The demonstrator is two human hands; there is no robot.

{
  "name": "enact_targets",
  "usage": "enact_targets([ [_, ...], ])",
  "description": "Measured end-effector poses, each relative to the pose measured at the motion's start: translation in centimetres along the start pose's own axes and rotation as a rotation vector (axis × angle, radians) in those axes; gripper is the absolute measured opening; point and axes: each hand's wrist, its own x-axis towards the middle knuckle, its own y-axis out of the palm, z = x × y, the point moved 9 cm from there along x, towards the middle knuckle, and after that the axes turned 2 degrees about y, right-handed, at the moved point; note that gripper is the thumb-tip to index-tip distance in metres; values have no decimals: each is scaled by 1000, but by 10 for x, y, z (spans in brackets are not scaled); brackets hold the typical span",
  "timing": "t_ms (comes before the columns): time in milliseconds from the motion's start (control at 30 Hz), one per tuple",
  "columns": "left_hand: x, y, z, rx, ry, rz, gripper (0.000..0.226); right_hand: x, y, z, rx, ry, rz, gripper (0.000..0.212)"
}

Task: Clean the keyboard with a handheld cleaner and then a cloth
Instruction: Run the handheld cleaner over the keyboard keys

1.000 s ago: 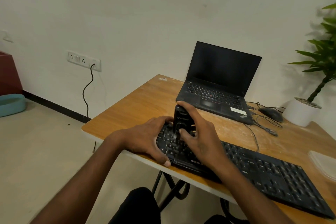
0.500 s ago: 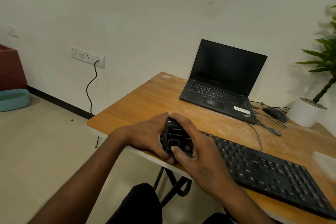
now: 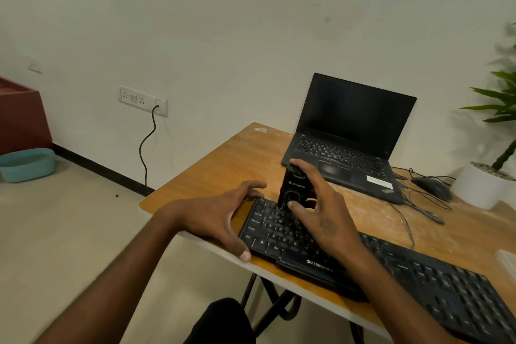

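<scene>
From the head camera, the right hand (image 3: 321, 204) is gripping the handheld cleaner (image 3: 293, 190) upright, fingers curled over its top and thumb pinching its lower front, with its bottom end resting on the keys at the left end of the keyboard (image 3: 391, 268). Half a second ago the cleaner was lying tipped low toward the near left corner of the keyboard, almost hidden under the hand; now it is standing tall again and sitting further in, toward the keyboard's far edge, so the person appears to be working it back and forth across the leftmost block of keys. The left hand (image 3: 220, 218) is spreading wider than before, fingers straight and apart, its thumb pressing the near left corner of the keyboard and its fingertips reaching the far left corner, holding nothing but steadying the board. The keyboard is lying along the near edge of the table (image 3: 223, 170), its left end close to the table's near left corner. A laptop (image 3: 349, 148) is sitting open toward the far edge. Judging by this, the cleaner pass is only starting: most of the keyboard to the right looks untouched, and no cloth is clearly in view yet.
</scene>
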Motion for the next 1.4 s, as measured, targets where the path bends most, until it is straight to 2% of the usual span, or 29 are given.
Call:
enact_targets([
  [167,1,-2,3,15,17,-62,130,-40,22,34,-59,-93,105,77],
  [300,0,-2,2,21,21,-83,126,-47,31,46,-56,-137,130,78],
  [567,-3,-1,1,-13,-2,-74,134,19,12,-4,-118,0,-30,76],
  [667,-2,0,0,1,2,-76,134,21,10,-5,-112,6,-40,75],
  [1000,0,1,2,6,33,-101,128,-55,39,56,-41,-157,157,80],
  [1133,0,1,-1,31,22,-92,118,-33,38,48,-59,-151,121,77],
  [1400,-3,0,-2,-9,9,-90,137,29,34,12,-143,-82,17,75],
])
